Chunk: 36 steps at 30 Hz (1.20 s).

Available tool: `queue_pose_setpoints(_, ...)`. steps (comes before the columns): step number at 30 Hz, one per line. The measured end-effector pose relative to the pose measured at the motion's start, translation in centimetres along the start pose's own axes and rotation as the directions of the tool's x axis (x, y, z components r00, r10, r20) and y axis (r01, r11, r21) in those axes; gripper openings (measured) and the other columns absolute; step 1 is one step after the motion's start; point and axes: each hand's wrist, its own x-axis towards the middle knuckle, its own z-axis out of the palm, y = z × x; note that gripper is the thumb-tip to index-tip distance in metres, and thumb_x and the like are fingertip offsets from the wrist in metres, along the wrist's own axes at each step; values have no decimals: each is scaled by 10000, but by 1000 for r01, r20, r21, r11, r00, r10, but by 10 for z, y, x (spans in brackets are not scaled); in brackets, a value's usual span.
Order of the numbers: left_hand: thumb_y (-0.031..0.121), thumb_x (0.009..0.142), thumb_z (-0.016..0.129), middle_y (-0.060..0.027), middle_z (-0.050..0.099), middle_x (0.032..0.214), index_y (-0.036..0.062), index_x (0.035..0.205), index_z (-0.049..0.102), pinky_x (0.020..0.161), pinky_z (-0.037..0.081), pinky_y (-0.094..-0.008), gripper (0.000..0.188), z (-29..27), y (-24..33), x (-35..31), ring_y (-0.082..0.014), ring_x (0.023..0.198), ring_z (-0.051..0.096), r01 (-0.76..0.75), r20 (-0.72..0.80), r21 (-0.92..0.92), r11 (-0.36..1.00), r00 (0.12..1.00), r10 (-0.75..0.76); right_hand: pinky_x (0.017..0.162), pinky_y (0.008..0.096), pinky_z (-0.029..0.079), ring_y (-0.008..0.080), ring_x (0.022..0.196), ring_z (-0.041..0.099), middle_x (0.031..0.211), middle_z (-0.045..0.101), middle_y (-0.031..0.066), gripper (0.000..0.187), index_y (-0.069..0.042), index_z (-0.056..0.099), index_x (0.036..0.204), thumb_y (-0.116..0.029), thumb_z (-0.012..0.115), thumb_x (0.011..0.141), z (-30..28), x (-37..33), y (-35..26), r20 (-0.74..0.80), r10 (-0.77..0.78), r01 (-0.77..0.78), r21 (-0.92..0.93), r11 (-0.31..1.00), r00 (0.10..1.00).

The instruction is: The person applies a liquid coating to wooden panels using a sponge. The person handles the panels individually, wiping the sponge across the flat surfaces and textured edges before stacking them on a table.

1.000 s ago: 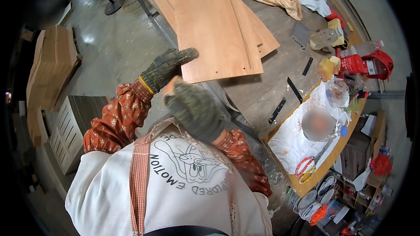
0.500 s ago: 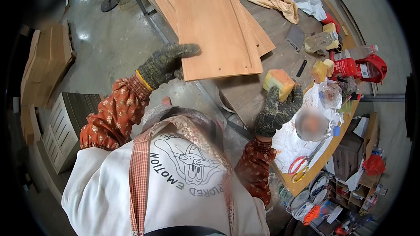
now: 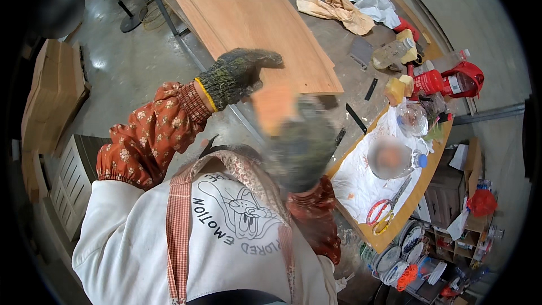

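My left hand point(image 3: 240, 76), in a dark green knitted glove, grips the near left corner of a light brown wooden panel point(image 3: 248, 17). Its fingers lie over the top face and the thumb is low at the edge. Smeared by motion, my right hand point(image 3: 302, 144) wears a similar glove and holds an orange-yellow sponge block point(image 3: 274, 107). The sponge is by the panel's near edge, close to my left fingers; whether it touches the wood I cannot tell. The panel lies on the worktable point(image 3: 330, 45), overlapping another board beneath it.
Along the table's right side are crumpled cloths point(image 3: 339, 11), a clear bottle point(image 3: 392, 53), a red container point(image 3: 429, 82) and sponge pieces point(image 3: 395, 89). Nearer me, a clear jug point(image 3: 395, 159) and scissors point(image 3: 389, 206) rest on white cloth. Cardboard point(image 3: 51, 96) stands at left.
My right hand has swung left with the sponge, from over the table to the panel's near edge. The panel has shifted and turned, and my left hand has moved slightly right at its corner.
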Motion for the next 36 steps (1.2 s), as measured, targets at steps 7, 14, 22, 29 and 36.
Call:
queue_pose_setpoints(7, -37, 724, 540, -90, 597, 1041, 78, 1160, 562, 663, 496, -280, 451, 7, 16, 19, -163, 715, 592, 94, -8, -65, 993, 995, -95, 894, 459, 427, 315, 1101, 498, 1219, 492, 152, 396, -147, 540, 1200, -228, 586, 815, -11, -32, 17, 413, -36, 95, -122, 988, 910)
queue_pose_setpoints(14, 199, 844, 592, -28, 490, 502, 58, 884, 679, 346, 322, -226, 170, 14, 37, 38, -111, 369, 440, 514, 331, -848, 133, 708, -624, 957, 477, 364, 302, 1174, 435, 1307, 428, 102, 419, -169, 516, 1236, -286, 540, 835, -14, 1, 14, 381, -104, 130, -43, 991, 919)
queue_pose_setpoints(22, 182, 799, 633, -95, 609, 731, 18, 929, 633, 387, 396, -174, 209, -14, -8, -3, -88, 448, 511, 341, 38, -755, 560, 875, -482, 1016, 440, 301, 313, 1199, 423, 1275, 485, 123, 410, -41, 507, 1229, -123, 541, 829, -58, -46, 82, 69, 267, -225, -365, 903, 961)
queue_pose_setpoints(29, 290, 712, 719, -61, 640, 775, 24, 915, 638, 491, 479, -224, 344, -35, 14, -19, -126, 622, 609, 456, 72, -842, 289, 626, -777, 955, 426, 364, 351, 1089, 489, 1178, 518, 202, 504, 34, 491, 1197, -188, 662, 778, -26, 1, 87, 39, 594, -594, -19, 805, 804)
queue_pose_setpoints(36, 464, 795, 604, -97, 620, 729, 17, 857, 659, 542, 473, -288, 454, 0, -19, -51, -157, 606, 592, 422, 160, -518, 744, 902, -400, 878, 422, 410, 332, 988, 538, 1070, 581, 184, 439, -10, 535, 1173, -215, 644, 800, 38, 5, 80, 265, 470, -428, -201, 881, 842)
